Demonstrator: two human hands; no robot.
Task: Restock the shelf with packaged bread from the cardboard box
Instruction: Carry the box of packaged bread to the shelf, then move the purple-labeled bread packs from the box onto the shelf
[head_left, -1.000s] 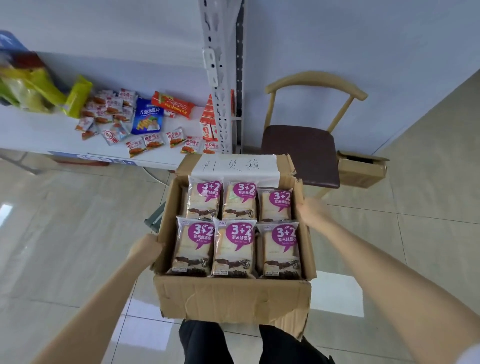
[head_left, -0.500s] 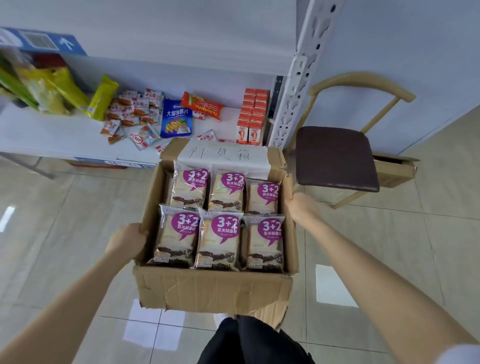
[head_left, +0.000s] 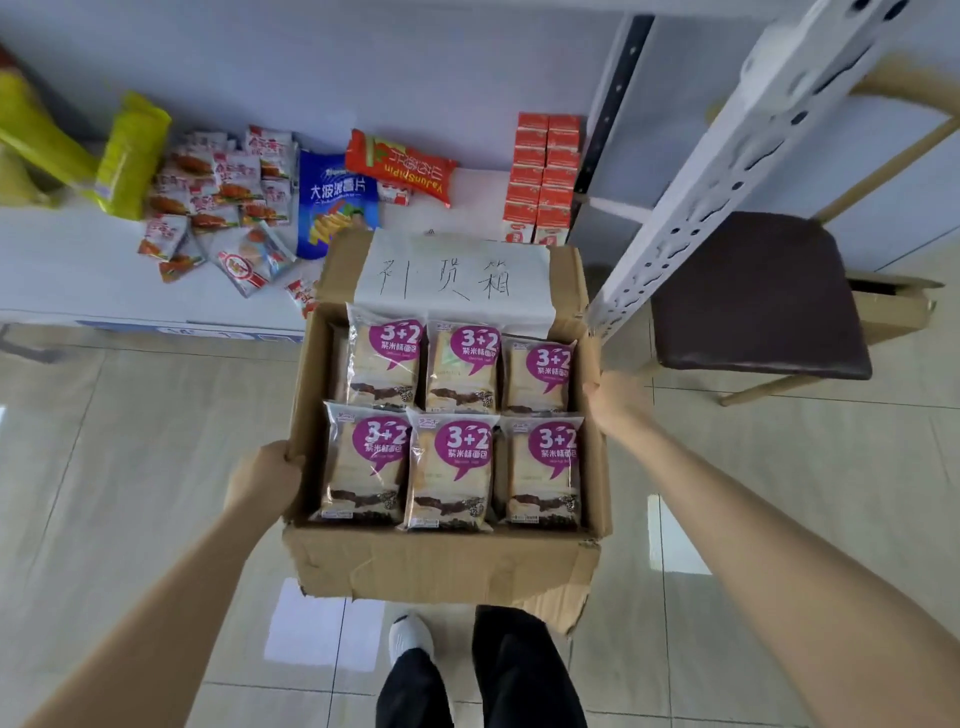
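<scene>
Right now the person is standing just before the white shelf (head_left: 78, 260) with the cardboard box (head_left: 441, 566) held off the tiled floor, its far flap close to the shelf's front edge. The left hand (head_left: 265, 483) grips the box's left wall, thumb at the rim. The right hand (head_left: 618, 400) clasps the right wall, its fingers hidden behind the cardboard.

Inside the box, six packets of bread (head_left: 449, 467) with purple labels lie in two rows of three. A white paper label (head_left: 452, 275) with handwriting covers the far flap.

On the shelf sit yellow bags (head_left: 132, 156), a heap of small red-and-white snack packets (head_left: 218, 197), a blue crisp bag (head_left: 335, 202), an orange packet (head_left: 400, 166) and stacked red cartons (head_left: 545, 182). A perforated white upright (head_left: 727, 171) rises on the right, with a dark-seated wooden chair (head_left: 753, 296) beyond it.
</scene>
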